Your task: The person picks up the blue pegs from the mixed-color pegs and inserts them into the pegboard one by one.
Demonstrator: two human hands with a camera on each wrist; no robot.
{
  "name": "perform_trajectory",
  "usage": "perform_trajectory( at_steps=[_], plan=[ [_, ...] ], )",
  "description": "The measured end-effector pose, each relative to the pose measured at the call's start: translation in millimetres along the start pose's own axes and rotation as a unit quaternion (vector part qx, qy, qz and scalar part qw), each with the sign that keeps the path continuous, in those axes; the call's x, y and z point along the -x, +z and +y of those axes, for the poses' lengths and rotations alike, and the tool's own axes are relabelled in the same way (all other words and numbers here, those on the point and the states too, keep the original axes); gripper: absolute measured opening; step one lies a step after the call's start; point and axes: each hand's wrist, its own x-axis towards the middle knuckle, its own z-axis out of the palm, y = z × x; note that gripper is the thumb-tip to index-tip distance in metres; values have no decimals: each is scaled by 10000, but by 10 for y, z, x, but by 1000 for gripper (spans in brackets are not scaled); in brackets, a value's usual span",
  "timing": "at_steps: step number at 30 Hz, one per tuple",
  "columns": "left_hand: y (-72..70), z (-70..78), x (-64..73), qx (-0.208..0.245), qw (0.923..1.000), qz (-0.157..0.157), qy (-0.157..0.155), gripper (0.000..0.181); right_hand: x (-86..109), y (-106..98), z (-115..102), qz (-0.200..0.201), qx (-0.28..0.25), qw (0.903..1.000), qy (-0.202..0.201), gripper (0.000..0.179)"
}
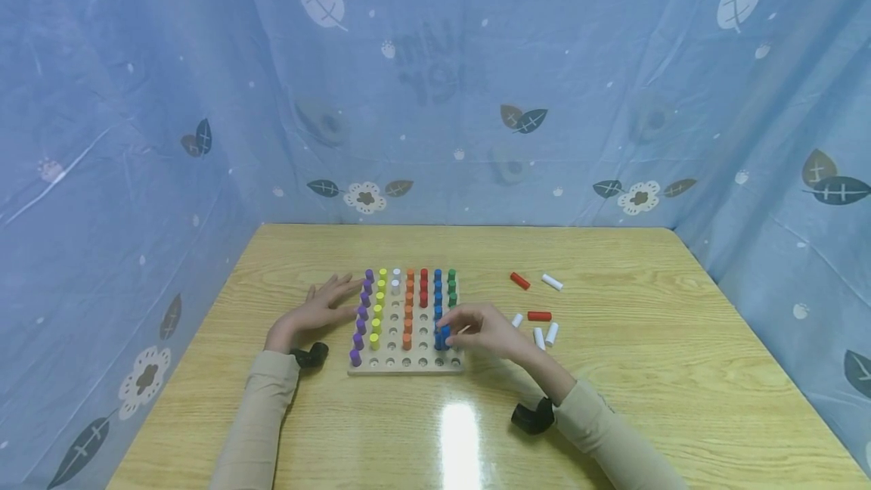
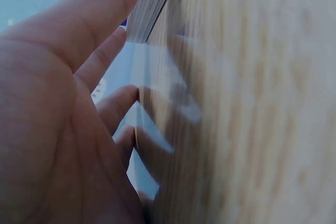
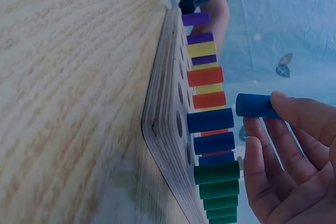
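A wooden pegboard [image 1: 405,370] bears columns of purple, yellow, white, orange, red, blue and green pegs. My right hand [image 1: 486,333] pinches a blue peg [image 3: 256,106] between thumb and fingers, above the front end of the blue column. In the right wrist view the held peg is apart from the standing blue peg [image 3: 210,120]. My left hand [image 1: 320,310] lies at the board's left side with its fingers extended; in the left wrist view its fingertips reach the board's edge [image 2: 149,3]. The board's frontmost row shows bare holes except for a purple peg [image 1: 355,358].
Right of the board lie loose pegs: a red peg [image 1: 520,280] and a white peg [image 1: 552,282] farther back, another red peg [image 1: 540,316] and several white ones nearer. The wooden table [image 1: 381,437] ends at a blue patterned curtain [image 1: 435,97] on the back and sides.
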Motion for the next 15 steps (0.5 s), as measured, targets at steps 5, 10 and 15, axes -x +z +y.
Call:
perform_trajectory(
  at_steps=[5,10,15],
  plan=[
    [0,11,2,-29,10000,-22,-56,66,11,48,-44,-35,86,9999,71,26],
    [-3,1,3,-57,10000,-32,-35,65,32,66,-47,-51,136,9999,7,24],
    [-6,-23,-5,-85,10000,-27,35,65,39,84,-13,-103,357,9993,-28,22]
  ],
)
